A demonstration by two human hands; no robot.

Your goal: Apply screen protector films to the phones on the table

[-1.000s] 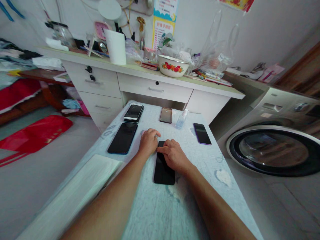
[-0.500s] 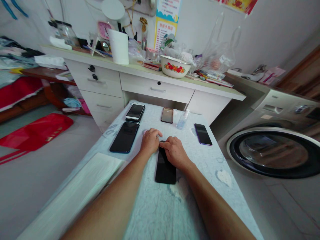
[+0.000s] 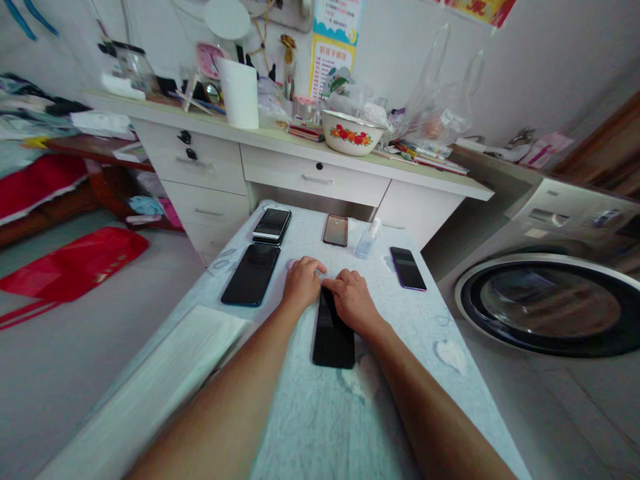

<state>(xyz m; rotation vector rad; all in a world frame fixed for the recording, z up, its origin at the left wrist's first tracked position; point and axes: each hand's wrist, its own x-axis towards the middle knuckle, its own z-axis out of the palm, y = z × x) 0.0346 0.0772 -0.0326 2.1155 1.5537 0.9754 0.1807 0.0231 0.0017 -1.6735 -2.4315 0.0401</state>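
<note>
A black phone lies face up on the cloth-covered table, its far end partly under my right hand. The fingers of that hand are bent, with the index finger at the phone's top edge. My left hand rests just left of the phone's far end, fingers curled over something pinkish that is mostly hidden. Further left lies a large dark phone, and behind it a stack of phones. A brown phone case and a clear spray bottle stand beyond my hands. At the right is a purple-edged phone.
A white desk with a flowered bowl and a white paper roll borders the table's far end. A washing machine is on the right. A pale folded strip lies along the left table edge.
The right hand's fingers have shifted slightly at the phone's far end. Otherwise the view has only moved a little, and the objects lie as before.
</note>
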